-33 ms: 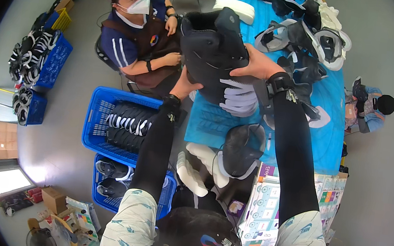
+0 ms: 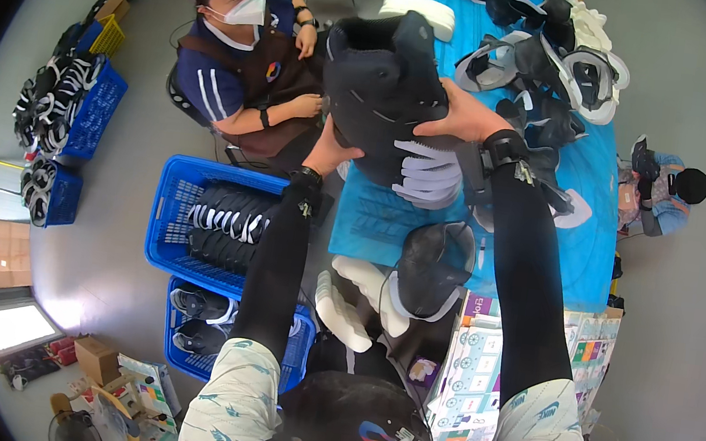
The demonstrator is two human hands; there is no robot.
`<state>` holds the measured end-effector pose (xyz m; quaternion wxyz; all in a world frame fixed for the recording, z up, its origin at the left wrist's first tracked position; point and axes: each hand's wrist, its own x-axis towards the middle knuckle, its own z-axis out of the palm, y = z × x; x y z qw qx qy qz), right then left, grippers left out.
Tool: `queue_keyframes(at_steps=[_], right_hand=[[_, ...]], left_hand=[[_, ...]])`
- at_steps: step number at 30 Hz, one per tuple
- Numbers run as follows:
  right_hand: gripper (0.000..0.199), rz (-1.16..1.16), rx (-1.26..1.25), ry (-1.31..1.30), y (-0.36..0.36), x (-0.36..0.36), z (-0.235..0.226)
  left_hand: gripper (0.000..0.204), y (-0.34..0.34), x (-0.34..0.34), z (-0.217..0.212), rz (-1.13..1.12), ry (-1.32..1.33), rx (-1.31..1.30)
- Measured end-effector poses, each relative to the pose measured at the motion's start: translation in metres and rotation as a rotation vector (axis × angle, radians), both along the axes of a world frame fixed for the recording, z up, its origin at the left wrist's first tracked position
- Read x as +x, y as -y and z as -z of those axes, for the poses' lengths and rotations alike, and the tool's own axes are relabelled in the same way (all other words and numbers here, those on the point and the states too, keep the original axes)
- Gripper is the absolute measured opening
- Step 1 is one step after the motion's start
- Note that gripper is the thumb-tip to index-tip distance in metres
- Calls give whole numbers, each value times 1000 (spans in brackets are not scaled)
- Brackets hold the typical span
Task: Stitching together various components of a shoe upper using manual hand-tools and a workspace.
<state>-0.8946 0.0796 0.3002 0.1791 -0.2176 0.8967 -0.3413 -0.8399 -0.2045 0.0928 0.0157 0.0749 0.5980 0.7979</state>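
Note:
Both my hands hold a thick nested stack of black shoe uppers (image 2: 381, 96) at the table's left edge. My left hand (image 2: 331, 151) is wrapped round its near left side, thumb on the black material. My right hand (image 2: 464, 116) grips the right side, with the thumb pressed across the front. The fingers behind the stack are hidden. Several white-grey toothed edges (image 2: 425, 175) fan out just below my right hand. Closer to me, a black and grey shoe upper (image 2: 431, 270) lies at the corner of the blue-covered table (image 2: 362, 222).
Left of my arms stand a blue basket (image 2: 161, 219) of black and white shoe parts and a second blue basket (image 2: 300, 364) with shoes. A seated co-worker (image 2: 252, 76) is close on the left. More uppers (image 2: 558, 61) pile up at the far right; white foam pieces (image 2: 342, 312) lie near me.

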Motion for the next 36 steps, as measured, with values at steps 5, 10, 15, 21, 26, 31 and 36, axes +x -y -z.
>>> queue_keyframes(at_steps=[5,10,15,21,26,31,36], right_hand=[[103,44,-67,53,-78,-26,36],[87,207,2,141,-127,-18,68],[94,78,0,97,-114,-23,77],[101,49,57,-3,-106,-20,74],[104,126,72,135,-105,12,99],[106,188,287,184,-128,22,104],[101,55,60,48,-131,17,59]], left_hand=[[116,-36,-36,-44,-38,-280,-471],[122,-79,-35,-50,-224,-285,-747],[125,-49,-25,-26,-104,-312,-632],[140,-13,-36,-75,-57,-224,-619],[139,-83,-39,-139,-70,-517,-654],[138,-131,-31,-149,-143,-582,-862],[144,-91,-40,-140,-31,-518,-732]])
